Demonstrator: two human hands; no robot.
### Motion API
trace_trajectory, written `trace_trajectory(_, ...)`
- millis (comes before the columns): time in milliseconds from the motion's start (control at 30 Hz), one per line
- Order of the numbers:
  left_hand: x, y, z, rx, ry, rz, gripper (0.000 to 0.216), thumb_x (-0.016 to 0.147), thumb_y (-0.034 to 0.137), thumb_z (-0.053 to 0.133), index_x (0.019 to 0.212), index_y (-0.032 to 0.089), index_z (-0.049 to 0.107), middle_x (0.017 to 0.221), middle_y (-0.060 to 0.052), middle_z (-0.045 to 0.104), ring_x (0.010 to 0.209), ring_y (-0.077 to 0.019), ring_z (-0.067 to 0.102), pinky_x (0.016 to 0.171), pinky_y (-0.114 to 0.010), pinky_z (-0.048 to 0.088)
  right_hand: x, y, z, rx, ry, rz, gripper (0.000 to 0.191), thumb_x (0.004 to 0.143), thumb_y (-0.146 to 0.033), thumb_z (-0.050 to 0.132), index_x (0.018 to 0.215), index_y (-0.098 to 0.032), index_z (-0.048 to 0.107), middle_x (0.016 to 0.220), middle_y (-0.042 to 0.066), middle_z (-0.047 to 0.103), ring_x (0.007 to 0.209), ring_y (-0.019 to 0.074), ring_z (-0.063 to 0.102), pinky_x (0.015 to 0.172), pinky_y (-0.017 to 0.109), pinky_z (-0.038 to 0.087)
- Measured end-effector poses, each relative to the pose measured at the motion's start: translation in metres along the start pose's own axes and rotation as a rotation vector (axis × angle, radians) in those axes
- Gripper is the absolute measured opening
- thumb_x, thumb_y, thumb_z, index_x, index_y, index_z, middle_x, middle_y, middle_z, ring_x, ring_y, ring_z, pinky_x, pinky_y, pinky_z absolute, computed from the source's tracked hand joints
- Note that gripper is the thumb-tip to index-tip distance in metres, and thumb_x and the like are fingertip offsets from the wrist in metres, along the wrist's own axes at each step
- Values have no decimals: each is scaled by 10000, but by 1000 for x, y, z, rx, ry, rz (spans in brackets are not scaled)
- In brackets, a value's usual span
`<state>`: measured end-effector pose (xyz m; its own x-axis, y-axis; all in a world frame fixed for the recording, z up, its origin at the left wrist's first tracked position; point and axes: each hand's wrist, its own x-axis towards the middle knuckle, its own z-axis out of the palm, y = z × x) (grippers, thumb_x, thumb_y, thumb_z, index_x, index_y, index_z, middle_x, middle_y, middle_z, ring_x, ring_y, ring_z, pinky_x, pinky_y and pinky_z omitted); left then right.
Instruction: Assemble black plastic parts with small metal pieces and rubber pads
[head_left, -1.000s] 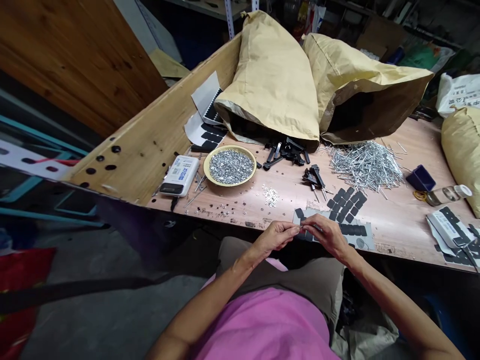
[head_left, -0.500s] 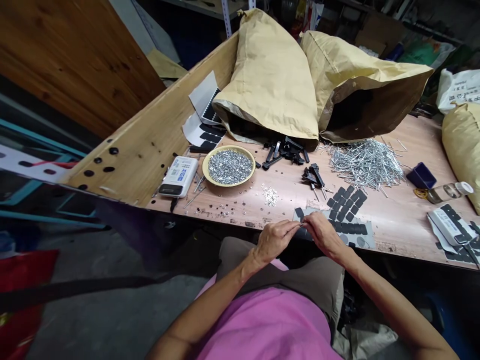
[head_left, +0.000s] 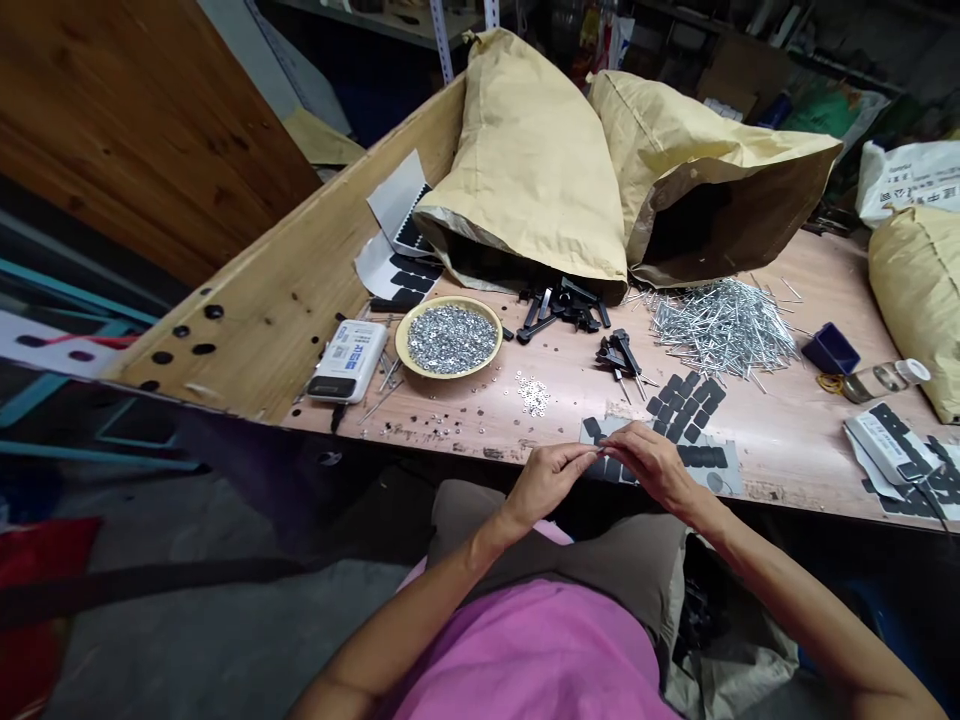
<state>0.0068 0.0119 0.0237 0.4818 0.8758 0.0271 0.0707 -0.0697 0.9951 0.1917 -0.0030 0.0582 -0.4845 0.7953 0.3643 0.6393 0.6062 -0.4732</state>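
Observation:
My left hand (head_left: 551, 478) and my right hand (head_left: 651, 462) meet at the front edge of the table, fingertips pinched together. Something small and dark shows between them, too little of it to name. Beneath and beside the right hand lies a grey sheet (head_left: 733, 480) with black rounded pads (head_left: 701, 457) on it. More black pads (head_left: 684, 402) spread in rows just behind. Close by are a few black plastic parts with metal pins (head_left: 621, 355) and a scatter of small metal nuts or washers (head_left: 532, 396).
A yellow bowl (head_left: 448, 372) of small metal pieces stands left, by a white box-like device (head_left: 351, 358). Two large paper sacks (head_left: 544, 150) lie behind, black parts (head_left: 566, 305) at one mouth. Rightward are a pile of metal pins (head_left: 724, 325), a blue box (head_left: 831, 350) and a bottle (head_left: 885, 378).
The view has shifted slightly, so the table's contents appear a little further left. Both hands stay pinched together at nearly the same spot, with only slight finger movement.

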Motion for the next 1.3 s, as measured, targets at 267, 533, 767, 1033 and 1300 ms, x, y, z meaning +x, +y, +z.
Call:
trace_trajectory(267, -4, -9, 4, 636, 154, 452, 358, 957, 310, 376, 959, 172, 706, 721, -61, 709, 634, -130, 658, 564, -190, 456, -2, -4, 12, -186, -29, 87, 317, 980, -336, 297, 831, -196, 539, 698, 51, 573, 639, 173, 510, 610, 306, 430)
trace_trajectory(533, 0, -4, -2, 304, 65, 180, 392, 913, 421, 426, 912, 157, 716, 651, -45, 624, 578, -112, 562, 541, -198, 414, 4, -6, -6, 144, -60, 158, 180, 951, -297, 429, 900, -192, 566, 778, 32, 623, 697, 136, 590, 622, 242, 477)
trace_trajectory(767, 4, 7, -10, -344, -344, -362, 559, 739, 632, 549, 872, 111, 701, 443, 105, 243, 364, -34, 171, 353, -174, 136, 0, -1, -15, -60, -86, -192, 200, 959, -185, 387, 1036, -185, 572, 864, 77, 634, 794, 159, 578, 707, 284, 483)
trace_trajectory(1033, 1, 4, 5, 191, -10, 104, 302, 882, 379, 490, 872, 202, 734, 803, -44, 728, 711, -163, 651, 661, -237, 481, -10, 3, -1, -156, -10, -52, 222, 974, -270, 364, 950, -180, 565, 787, 61, 600, 714, 154, 554, 639, 269, 459)
trace_trajectory(1300, -4, -6, 9, 803, 89, 421, 361, 961, 289, 355, 962, 190, 702, 650, -43, 677, 568, -120, 623, 521, -194, 405, -15, -1, 7, 41, -28, 238, 302, 980, -350, 316, 876, -179, 543, 725, 36, 590, 625, 139, 535, 577, 259, 444)
